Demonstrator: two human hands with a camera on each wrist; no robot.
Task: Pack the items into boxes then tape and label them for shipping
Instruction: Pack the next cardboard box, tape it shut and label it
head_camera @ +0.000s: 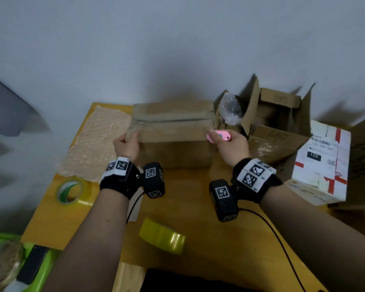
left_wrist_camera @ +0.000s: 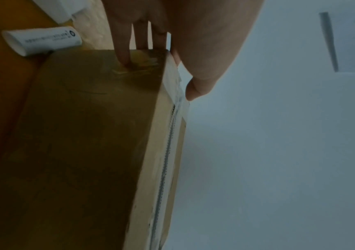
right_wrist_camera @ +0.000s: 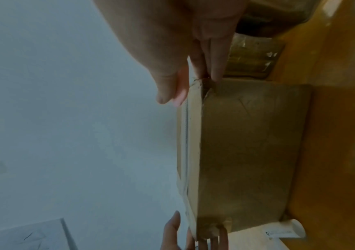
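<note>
cardboard box (head_camera: pixel 173 131) (its top seam already taped) is sitting mid-table; left hand (head_camera: pixel 126 144) is gripping its near left corner, right hand (head_camera: pixel 230 147) is pinching a pink cutter (head_camera: pixel 218 135) at its right corner.

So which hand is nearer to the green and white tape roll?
Left. The left hand grips the box's left end, on the roll's side; the right hand, holding a pink cutter, is at the far end.

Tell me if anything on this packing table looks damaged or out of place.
The open carton at the right looks battered: its flaps splay unevenly and crumpled plastic wrap sticks out. The yellow tape roll lies tipped at the near edge. The closed box looks intact.
</note>
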